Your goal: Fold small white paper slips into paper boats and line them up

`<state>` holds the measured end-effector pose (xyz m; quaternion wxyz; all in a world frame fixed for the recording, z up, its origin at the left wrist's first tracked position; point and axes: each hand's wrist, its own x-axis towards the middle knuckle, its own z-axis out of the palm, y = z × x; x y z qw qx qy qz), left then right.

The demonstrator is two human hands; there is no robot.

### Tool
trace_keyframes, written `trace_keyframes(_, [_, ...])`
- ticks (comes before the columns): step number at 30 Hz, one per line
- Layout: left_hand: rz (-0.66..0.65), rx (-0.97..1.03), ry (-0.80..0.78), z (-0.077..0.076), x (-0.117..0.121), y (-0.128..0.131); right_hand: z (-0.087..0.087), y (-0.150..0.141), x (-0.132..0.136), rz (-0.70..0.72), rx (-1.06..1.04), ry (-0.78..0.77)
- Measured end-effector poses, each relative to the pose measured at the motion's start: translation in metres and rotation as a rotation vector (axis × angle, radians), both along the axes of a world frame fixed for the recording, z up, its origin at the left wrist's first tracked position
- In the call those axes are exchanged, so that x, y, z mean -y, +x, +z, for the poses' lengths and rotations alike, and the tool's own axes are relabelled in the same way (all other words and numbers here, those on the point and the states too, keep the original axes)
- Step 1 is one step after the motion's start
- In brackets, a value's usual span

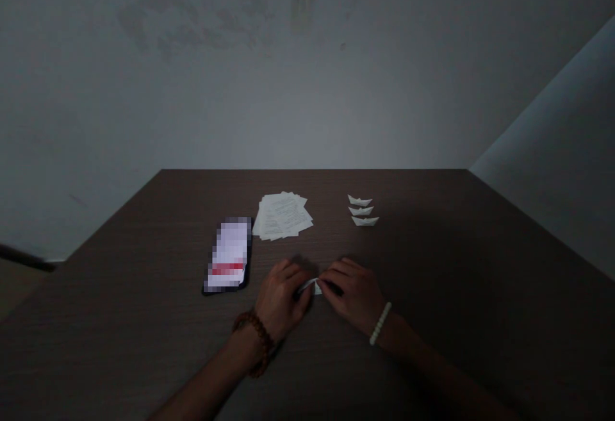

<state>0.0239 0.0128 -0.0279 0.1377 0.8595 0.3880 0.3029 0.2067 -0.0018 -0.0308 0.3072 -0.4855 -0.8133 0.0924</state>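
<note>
- Wall (384,88): grey, stained near the top of the view; stood behind the far edge of the tabletop.
- Tabletop (432,251): dark, wood-grained; carried all items below. Light dim.
- Left hand (282,293) and right hand (356,289): met near the middle of the near side, on either side of the workpiece. Brown beaded bracelet (262,341) on the left wrist, pale beaded bracelet (380,323) on the right.
- Phone (228,254): lay left of the left hand, apart from it; screen lit, content pixelated.
- Paper pile (283,217): printed slips, loosely fanned, beyond the left hand and just beside the phone's far end.
- Paper boats (361,211): three, lined up one behind another, right of the pile and beyond the right hand.
- Small paper piece (318,289): between the two hands, at the tabletop; partly hidden, fold stage unclear.
- Step (judged): folding or creasing this piece. Next move seemed to call for a steady left pinch while the right pressed the crease flat.
- Fingers: left thumb and forefinger nearly closed, pinching the piece's left part; right thumb and forefinger likewise closed on its right edge. Remaining fingers curled.
</note>
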Motion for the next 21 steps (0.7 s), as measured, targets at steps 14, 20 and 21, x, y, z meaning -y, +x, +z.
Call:
trace_keyframes(14, [0.013,0.03,0.003,-0.004,-0.001,-0.001,0.009,0.011,-0.001,0.11,-0.088,-0.054])
trace_keyframes(20, [0.034,0.04,-0.003,-0.004,0.0,-0.001,0.011,0.016,-0.002,0.165,-0.137,-0.083])
trace_keyframes(21, [0.039,0.043,-0.002,-0.004,0.0,-0.001,0.011,0.016,-0.003,0.168,-0.136,-0.082])
